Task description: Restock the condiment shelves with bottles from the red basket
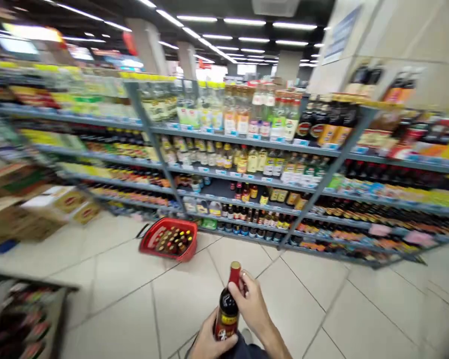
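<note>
A dark bottle (229, 302) was held in front of the person's body, above the tiled floor (295, 294), and was touched by both hands. Its long axis was kept near upright, with the gold-topped end tipped slightly to the right. The lower body was wrapped by the left grip (214, 335), closed around the glass with the thumb laid across the front near the label. The red-covered neck was pinched by the right grip (252, 301), thumb in front and bent fingers at the right side, so the top was nearer the right hand and the base nearer the left. Ahead and to the left, well apart from the bottle, a red basket (186, 254) partly filled with bottles (174, 240) was set on the floor, just before the stocked shelves (217, 188).
</note>
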A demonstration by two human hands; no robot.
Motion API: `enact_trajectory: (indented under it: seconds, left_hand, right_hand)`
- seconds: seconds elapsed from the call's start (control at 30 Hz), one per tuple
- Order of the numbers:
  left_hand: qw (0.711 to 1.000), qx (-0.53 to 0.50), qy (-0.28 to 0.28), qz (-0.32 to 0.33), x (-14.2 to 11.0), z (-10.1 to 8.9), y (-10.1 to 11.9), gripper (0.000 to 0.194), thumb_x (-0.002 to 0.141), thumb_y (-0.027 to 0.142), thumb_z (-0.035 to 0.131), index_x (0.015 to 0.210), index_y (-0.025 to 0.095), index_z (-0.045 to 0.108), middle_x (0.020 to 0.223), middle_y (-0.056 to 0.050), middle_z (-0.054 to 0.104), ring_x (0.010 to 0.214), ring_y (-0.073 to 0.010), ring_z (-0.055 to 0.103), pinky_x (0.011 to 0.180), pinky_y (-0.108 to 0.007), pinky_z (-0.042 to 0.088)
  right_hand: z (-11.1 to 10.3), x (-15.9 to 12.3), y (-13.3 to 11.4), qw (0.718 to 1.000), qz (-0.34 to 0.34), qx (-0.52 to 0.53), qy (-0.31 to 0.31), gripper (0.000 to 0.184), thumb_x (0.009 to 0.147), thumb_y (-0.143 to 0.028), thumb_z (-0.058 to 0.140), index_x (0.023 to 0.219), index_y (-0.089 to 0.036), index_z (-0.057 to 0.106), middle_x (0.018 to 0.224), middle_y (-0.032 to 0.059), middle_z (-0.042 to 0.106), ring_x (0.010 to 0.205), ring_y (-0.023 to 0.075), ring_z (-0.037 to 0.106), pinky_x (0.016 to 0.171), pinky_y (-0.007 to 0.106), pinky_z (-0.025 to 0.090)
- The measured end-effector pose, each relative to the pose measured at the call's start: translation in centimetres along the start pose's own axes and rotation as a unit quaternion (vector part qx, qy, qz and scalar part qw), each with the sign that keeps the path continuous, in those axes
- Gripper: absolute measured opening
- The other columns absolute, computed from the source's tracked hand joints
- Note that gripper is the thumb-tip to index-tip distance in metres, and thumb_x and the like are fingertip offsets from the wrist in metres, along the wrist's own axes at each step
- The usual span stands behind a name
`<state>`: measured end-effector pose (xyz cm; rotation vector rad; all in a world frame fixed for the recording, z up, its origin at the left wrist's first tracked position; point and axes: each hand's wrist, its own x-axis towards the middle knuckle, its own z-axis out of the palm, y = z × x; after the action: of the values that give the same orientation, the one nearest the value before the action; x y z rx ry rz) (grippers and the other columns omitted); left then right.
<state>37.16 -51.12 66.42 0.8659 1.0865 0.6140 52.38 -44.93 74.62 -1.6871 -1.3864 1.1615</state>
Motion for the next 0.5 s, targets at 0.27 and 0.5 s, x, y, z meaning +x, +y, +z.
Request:
enact_trajectory:
  seconds: [0.27,0.5]
  left_hand:
    - [1.000,-0.023,0.014,0.000,-0.5,0.5,1.1,0.054,0.064,0.038,0.086,0.110,0.018,0.068,0.094,-0.003,0.070,0.084,-0.0213,0.062,0.081,-0.033,0.053]
    - [0.998,-0.051,0.025,0.023,-0.3,-8.9,-0.5,0.053,0.068,0.039,0.086,0.111,0.015,0.067,0.100,-0.006,0.071,0.089,-0.0209,0.062,0.082,-0.031,0.050]
  right_hand:
    - [-0.4,1.8,0.5,0.997,0.020,0.030,-0.074,0.037,0.096,-0.057,0.060,0.103,-0.021,0.066,0.094,0.0072,0.066,0.090,0.0260,0.064,0.081,0.036,0.054]
    - [8.7,5.2,-2.0,0.995,-0.004,-0.033,-0.095,0.038,0.098,-0.055,0.059,0.100,-0.019,0.067,0.088,0.0052,0.065,0.079,0.0208,0.059,0.074,0.033,0.051]
